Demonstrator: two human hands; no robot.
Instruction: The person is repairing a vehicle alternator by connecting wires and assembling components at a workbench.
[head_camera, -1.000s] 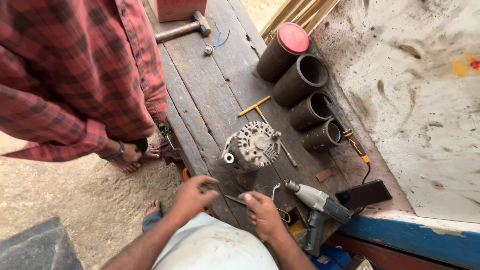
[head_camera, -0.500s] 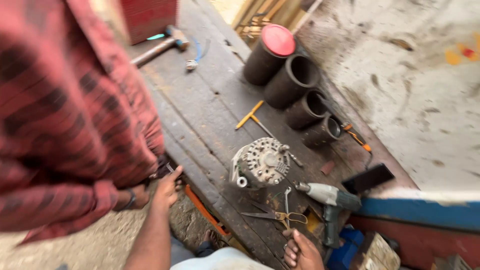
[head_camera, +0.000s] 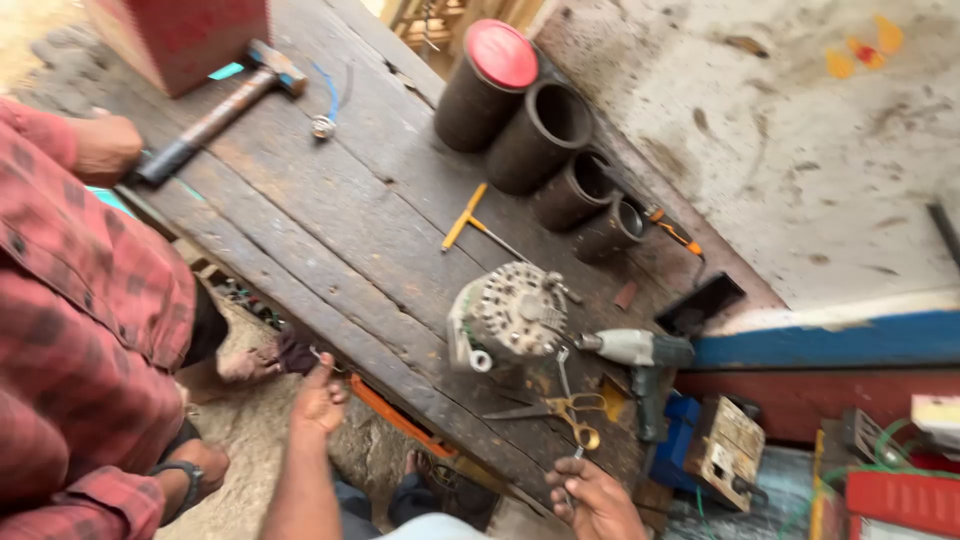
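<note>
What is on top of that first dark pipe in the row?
A round red lid covers the end of the first dark pipe, hiding its inside. The next pipes are open; their insides look dark.

The desk (head_camera: 330, 210) is bare planking between the hammer (head_camera: 215, 115) and the alternator (head_camera: 510, 312). Scissors (head_camera: 560, 408), a drill (head_camera: 640, 360) and four dark tubes (head_camera: 545, 135) crowd its right side.

Alternator (head_camera: 510, 315) on workbench (head_camera: 330, 220), drill (head_camera: 640, 360) right of it — scissors (head_camera: 565, 408) in front

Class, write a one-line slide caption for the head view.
Alternator on a plank workbench; left hand at its edge, right hand near scissors.
</note>
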